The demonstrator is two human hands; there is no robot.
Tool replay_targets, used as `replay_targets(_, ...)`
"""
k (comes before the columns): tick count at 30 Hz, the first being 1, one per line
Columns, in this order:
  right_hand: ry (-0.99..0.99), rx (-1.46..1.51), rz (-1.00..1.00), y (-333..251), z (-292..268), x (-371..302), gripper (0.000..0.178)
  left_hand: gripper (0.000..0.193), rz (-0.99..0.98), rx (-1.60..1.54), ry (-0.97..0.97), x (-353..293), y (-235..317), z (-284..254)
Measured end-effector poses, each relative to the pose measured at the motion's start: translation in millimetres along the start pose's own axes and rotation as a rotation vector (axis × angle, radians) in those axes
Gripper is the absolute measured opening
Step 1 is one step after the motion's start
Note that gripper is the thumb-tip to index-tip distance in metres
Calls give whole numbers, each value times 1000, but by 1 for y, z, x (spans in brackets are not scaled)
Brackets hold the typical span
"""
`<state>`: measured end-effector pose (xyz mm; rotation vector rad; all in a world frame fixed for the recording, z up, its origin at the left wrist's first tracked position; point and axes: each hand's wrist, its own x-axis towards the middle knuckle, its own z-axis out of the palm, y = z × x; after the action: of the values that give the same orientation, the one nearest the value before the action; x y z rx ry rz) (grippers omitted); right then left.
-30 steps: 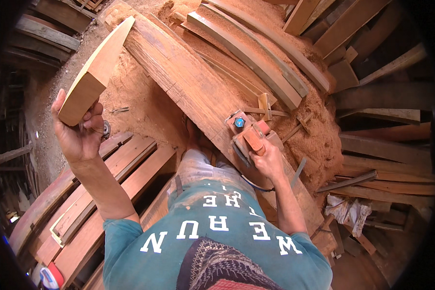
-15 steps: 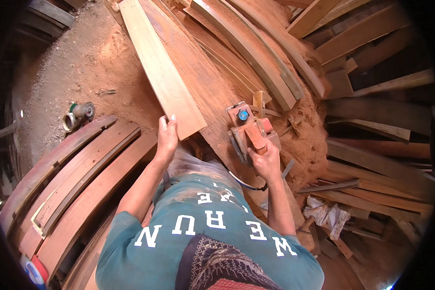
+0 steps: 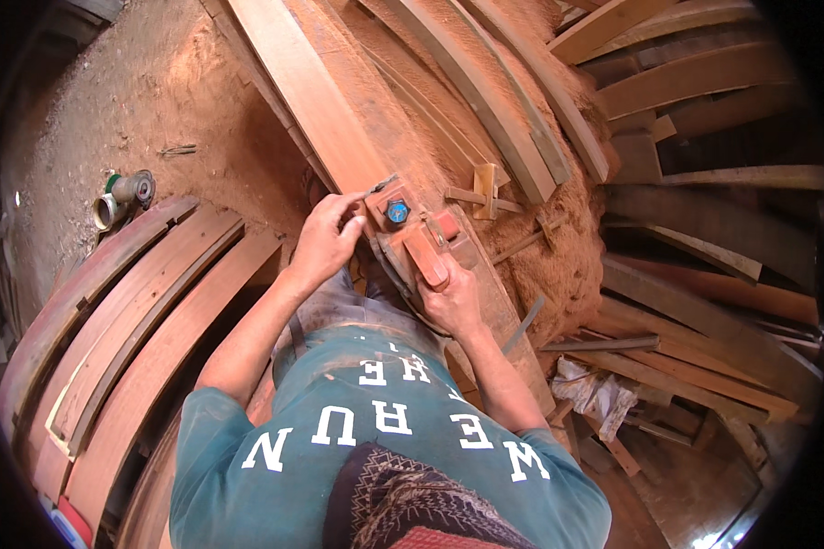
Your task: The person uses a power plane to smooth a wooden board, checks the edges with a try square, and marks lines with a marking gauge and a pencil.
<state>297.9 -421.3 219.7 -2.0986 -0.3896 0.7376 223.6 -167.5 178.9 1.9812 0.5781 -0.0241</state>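
Note:
A dusty red electric hand planer [image 3: 421, 252] with a blue front knob [image 3: 395, 211] sits at the near end of a long pale board [image 3: 316, 101]. My right hand [image 3: 451, 300] is closed around the planer's rear handle. Beside the planer's front end is my left hand [image 3: 330, 238], its fingers loosely bent and apart, holding nothing. Its fingertips reach the planer's front edge; whether they touch it I cannot tell. The board lies flat along a sawdust-covered wooden bench [image 3: 384, 110], and the planer covers its near end.
Curved planks [image 3: 146, 329] stand stacked at my left. Beyond the bench, more curved timbers [image 3: 485, 101] lie in sawdust [image 3: 558, 274]. A small wooden block [image 3: 487, 190] is on the bench's far side. Scrap boards fill the right, near a crumpled plastic bag [image 3: 595, 395]. Cans [image 3: 124, 197] stand at the left.
My right hand has brought the planer leftward to the board's near end. My left hand has let go of the board and moved to the planer's front. The board now lies flatter on the bench.

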Motion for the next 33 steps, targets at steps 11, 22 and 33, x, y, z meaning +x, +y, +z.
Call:
replay_targets(11, -12, -8, 58, -28, 12, 36, 17, 58, 333, 337, -166, 55, 38, -19)
replay_targets(22, -15, -89, 58, -72, 34, 107, 24, 55, 509, 572, -191, 121, 12, -61)
replay_targets(33, -4, -121, 36, -145, 71, 211, 23, 59, 545, 499, -134, 209, -13, -163)
